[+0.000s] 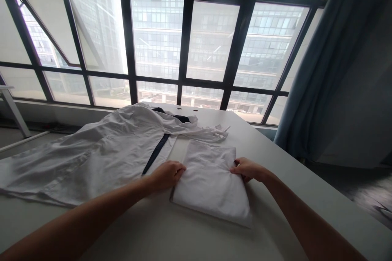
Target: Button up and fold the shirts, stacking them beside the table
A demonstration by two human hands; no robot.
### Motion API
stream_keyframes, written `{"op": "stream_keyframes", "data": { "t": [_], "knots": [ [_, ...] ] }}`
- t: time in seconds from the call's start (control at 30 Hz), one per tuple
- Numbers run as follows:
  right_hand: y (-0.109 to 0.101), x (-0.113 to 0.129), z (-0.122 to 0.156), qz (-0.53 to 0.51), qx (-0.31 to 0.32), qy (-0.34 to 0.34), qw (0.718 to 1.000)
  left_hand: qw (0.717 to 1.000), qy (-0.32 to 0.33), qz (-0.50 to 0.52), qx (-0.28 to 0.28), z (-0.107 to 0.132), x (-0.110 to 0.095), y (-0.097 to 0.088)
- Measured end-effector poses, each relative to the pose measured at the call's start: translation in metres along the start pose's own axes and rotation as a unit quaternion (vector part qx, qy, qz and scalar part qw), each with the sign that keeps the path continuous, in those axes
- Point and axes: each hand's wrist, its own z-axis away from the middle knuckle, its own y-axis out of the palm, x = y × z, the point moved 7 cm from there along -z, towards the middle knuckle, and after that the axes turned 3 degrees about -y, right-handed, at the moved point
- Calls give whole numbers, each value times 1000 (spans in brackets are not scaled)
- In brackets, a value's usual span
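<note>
A folded white cloth (211, 179) lies flat on the white table (275, 159) in front of me. My left hand (168, 174) grips its left edge with fingers curled over the fabric. At the right edge, my right hand (248, 169) pinches the cloth, fingers closed on it. Left of the folded piece spreads a large white garment (92, 155) with a dark strip (156, 153) running down its front, partly rumpled near the collar.
The table's far edge meets a wall of dark-framed windows (186, 49) looking onto an office building. A blue curtain (321, 73) hangs at the right. A white stand leg (14, 110) shows at far left. Dark floor lies beyond the table's right edge.
</note>
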Motion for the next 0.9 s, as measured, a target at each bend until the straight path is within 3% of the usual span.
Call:
{"op": "stream_keyframes", "data": {
  "t": [0.1,0.17,0.2,0.27,0.37,0.47,0.53,0.67,0.8,0.9],
  "knots": [
    [-29,3,-3,142,-150,11,978,993,61,82,55,7,-26,10],
    [-38,23,5,223,-247,-44,942,987,116,89,67,10,-40,11],
    [-33,34,10,235,-257,-84,934,986,136,81,61,11,-44,9],
    [-7,57,20,218,-205,-167,940,986,148,62,43,10,-44,5],
    [48,84,36,212,-89,-244,942,990,135,35,25,7,-34,0],
    [86,92,40,237,-31,-255,937,991,136,7,21,8,-29,0],
    [92,89,33,250,-33,-248,935,989,143,-8,24,10,-28,1],
    [67,60,4,275,-56,-190,941,988,152,-11,30,12,-28,3],
    [16,5,-28,278,-85,-100,952,987,158,-12,33,12,-27,4],
    [-25,-39,-42,251,-130,-78,956,986,164,-16,27,12,-27,4]
  ]
}}
